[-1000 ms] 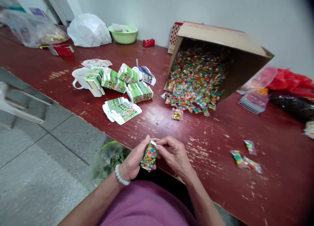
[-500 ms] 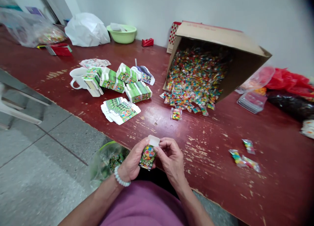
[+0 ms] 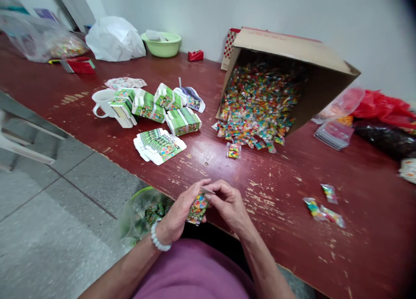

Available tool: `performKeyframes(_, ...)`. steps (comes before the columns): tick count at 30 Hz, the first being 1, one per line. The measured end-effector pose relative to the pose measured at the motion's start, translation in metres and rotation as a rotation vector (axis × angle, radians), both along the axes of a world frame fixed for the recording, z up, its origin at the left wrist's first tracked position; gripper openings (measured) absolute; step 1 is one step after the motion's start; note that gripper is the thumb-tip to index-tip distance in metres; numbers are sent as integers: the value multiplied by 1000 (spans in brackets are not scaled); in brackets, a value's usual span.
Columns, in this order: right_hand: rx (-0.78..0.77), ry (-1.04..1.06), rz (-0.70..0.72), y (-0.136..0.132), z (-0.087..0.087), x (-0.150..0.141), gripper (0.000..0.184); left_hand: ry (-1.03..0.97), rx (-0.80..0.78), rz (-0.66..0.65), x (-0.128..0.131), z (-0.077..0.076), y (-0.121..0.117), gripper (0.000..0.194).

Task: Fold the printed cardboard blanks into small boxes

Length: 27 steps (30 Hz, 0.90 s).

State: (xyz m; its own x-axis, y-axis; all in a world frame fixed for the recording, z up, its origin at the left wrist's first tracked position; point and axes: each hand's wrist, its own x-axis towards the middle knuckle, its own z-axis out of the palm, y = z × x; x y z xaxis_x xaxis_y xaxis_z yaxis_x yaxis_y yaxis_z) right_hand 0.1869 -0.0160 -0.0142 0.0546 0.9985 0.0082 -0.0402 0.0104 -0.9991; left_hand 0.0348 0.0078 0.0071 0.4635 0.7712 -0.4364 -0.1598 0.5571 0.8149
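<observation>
A small, brightly printed candy box (image 3: 197, 207) is held over the table's front edge. My left hand (image 3: 182, 210) is closed around its left side, with the fingers reaching over the top. At the upper right corner, my right hand (image 3: 229, 203) pinches the box's top flap (image 3: 206, 190), which is folded partway down. Just beyond lies a fan of flat, unfolded cartons (image 3: 159, 145). A single clear packet of colourful candies (image 3: 233, 151) rests in front of the large cardboard box (image 3: 276, 41), which lies on its side, spilling many similar packets.
Banded carton bundles (image 3: 183, 121) sit beside a white mug (image 3: 103, 102). Three loose candy packets (image 3: 329, 193) lie at right. Below the table's left edge stands a lined bin (image 3: 143, 212) holding filled boxes. A green basin (image 3: 162, 47) and red tape dispenser (image 3: 195, 56) are along the wall.
The box's top flap, folded low at first, stood raised half a second ago and is now bent down again. My left fingers have moved over the top, with my right hand still at the flap.
</observation>
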Motion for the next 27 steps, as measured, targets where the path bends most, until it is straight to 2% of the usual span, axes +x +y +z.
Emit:
performKeyframes(3,163,-183,-19,0,6,1,9,-18,-90,-20,-1,0,4,57)
performKeyframes(6,203,-236,16,-1,8,-1,10,-67,-150,-15,-2,-3,7,54)
performKeyframes(13,9,-185,-31,-2,1,-3,10,-42,-200,11,0,-7,5,57)
performKeyframes(18,-132,108,7,5,6,-7,19,-29,-162,3,1,-8,5,59)
performKeyframes(20,-128,126,9,6,7,-7,19,-24,-148,-5,0,-9,5,58)
performKeyframes(23,-9,-50,14,3,8,-4,17,-19,-145,-14,-3,-8,7,53)
performKeyframes(27,189,-359,77,-7,3,-1,11,-87,-251,24,-3,-8,10,40)
